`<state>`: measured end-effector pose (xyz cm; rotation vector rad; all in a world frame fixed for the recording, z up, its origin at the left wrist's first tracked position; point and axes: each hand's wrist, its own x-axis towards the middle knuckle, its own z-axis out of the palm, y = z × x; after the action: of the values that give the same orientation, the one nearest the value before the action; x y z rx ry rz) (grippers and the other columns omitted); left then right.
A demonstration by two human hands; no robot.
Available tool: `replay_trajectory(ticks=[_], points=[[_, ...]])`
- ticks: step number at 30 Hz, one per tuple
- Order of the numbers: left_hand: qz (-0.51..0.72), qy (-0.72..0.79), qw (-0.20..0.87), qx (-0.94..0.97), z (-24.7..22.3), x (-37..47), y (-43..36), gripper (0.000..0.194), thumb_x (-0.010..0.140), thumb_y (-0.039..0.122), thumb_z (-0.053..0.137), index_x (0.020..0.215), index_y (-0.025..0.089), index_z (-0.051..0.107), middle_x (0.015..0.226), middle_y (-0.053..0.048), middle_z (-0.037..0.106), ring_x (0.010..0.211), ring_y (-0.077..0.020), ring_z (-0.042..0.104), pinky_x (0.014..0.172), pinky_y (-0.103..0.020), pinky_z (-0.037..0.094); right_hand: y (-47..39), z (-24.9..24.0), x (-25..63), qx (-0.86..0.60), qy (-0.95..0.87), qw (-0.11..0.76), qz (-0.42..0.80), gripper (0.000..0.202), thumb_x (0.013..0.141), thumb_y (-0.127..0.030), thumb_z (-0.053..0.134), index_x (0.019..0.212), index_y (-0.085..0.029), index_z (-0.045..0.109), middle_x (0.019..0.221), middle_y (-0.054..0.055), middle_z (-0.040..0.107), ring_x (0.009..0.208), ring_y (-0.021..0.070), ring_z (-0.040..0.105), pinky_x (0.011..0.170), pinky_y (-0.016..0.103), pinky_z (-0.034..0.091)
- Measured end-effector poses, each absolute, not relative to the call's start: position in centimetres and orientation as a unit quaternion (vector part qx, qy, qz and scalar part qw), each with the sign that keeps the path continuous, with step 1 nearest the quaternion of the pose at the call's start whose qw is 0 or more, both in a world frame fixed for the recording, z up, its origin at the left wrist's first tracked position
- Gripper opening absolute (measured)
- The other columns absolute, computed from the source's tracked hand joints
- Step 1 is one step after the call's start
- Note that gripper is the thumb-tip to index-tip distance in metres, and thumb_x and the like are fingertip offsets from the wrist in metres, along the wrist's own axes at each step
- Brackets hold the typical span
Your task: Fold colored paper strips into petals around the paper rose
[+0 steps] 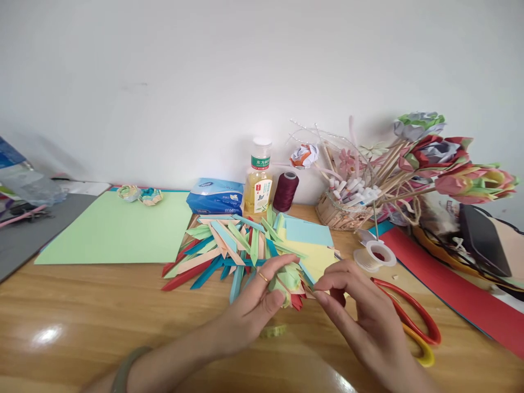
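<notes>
A small folded paper flower (289, 279), light green with red and peach tips, is held just above the wooden table. My left hand (256, 305), with a ring on one finger, curls round its left side between thumb and fingers. At the flower's right, my right hand (360, 311) pinches thumb against forefinger; what lies between them is too small to make out. Behind both hands spreads a pile of folded paper strips (221, 248) in green, red, blue and peach. Yellow paper (317, 259) and light blue paper (307, 232) lie beyond my right hand.
Scissors (426, 322) with red and yellow handles lie right of my right hand, near a wire spool (374, 256). A tissue pack (215, 196), bottle (258, 183), maroon thread cone (285, 192) and basket (344, 213) of paper flowers stand behind. Green paper (131, 234) lies left.
</notes>
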<state>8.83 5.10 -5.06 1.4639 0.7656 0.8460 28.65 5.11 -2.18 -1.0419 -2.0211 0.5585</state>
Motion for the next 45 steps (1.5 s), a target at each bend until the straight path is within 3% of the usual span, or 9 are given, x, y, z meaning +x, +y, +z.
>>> replay_trajectory(ticks=[7,16,23,32,37,42,45], points=[[0.429,0.29,0.489,0.702,-5.9,9.1,5.1,0.044,0.095,0.034,0.037,0.138,0.037,0.026,0.145,-0.002,0.032,0.136,-0.02,0.028,0.113,-0.038,0.024,4.9,-1.4,28.3,-0.443,-0.749,0.346,0.351,0.019,0.09,-0.024,0.05,0.076,-0.021,0.062,0.071,0.0,0.056,0.064,0.0131,0.052,0.055,0.023,0.041],[0.464,0.248,0.331,0.784,-6.8,9.3,5.7,0.05,0.094,0.03,0.04,0.141,0.029,0.023,0.142,-0.01,0.031,0.134,-0.0195,0.031,0.109,-0.036,0.031,5.6,-2.0,28.0,-0.477,-0.665,0.344,0.461,0.016,0.084,-0.033,0.057,0.074,-0.021,0.064,0.071,0.0,0.055,0.064,0.0138,0.05,0.055,0.025,0.038],[0.454,0.252,0.269,0.811,-6.3,9.3,5.6,0.049,0.094,0.03,0.04,0.139,0.026,0.024,0.138,-0.014,0.035,0.133,-0.0221,0.034,0.107,-0.04,0.036,5.7,-1.2,28.0,-0.473,-0.633,0.322,0.522,0.025,0.083,-0.037,0.058,0.067,-0.019,0.064,0.068,0.0,0.054,0.065,0.0132,0.048,0.059,0.024,0.039],[0.468,0.265,0.206,0.818,-6.6,9.4,5.6,0.047,0.092,0.027,0.044,0.137,0.025,0.028,0.133,-0.016,0.042,0.133,-0.0248,0.037,0.106,-0.045,0.038,5.7,-2.0,28.1,-0.477,-0.497,0.349,0.635,0.026,0.072,-0.044,0.071,0.075,-0.018,0.072,0.069,-0.001,0.051,0.051,0.0067,0.033,0.044,0.02,0.027],[0.452,0.299,0.145,0.828,-6.7,9.4,5.9,0.059,0.09,0.022,0.048,0.142,0.024,0.021,0.135,-0.016,0.047,0.131,-0.0245,0.04,0.102,-0.043,0.042,5.8,-1.8,28.2,-0.476,-0.534,0.355,0.602,0.018,0.074,-0.038,0.07,0.074,-0.02,0.074,0.066,-0.001,0.054,0.052,0.0077,0.039,0.048,0.021,0.033],[0.432,0.346,0.105,0.826,-6.8,9.4,6.2,0.06,0.09,0.017,0.048,0.143,0.026,0.022,0.128,-0.012,0.055,0.118,-0.0222,0.051,0.096,-0.038,0.047,6.0,-2.0,28.1,-0.472,-0.629,0.345,0.513,0.019,0.08,-0.036,0.064,0.081,-0.021,0.075,0.078,0.003,0.062,0.073,0.0154,0.057,0.064,0.027,0.045],[0.423,0.356,0.116,0.825,-7.0,9.4,6.2,0.058,0.09,0.015,0.047,0.142,0.029,0.025,0.127,-0.012,0.054,0.118,-0.023,0.052,0.095,-0.039,0.048,5.9,-2.4,27.9,-0.487,-0.62,0.331,0.519,0.024,0.079,-0.04,0.063,0.085,-0.019,0.073,0.075,0.002,0.06,0.062,0.0125,0.054,0.054,0.024,0.043]])
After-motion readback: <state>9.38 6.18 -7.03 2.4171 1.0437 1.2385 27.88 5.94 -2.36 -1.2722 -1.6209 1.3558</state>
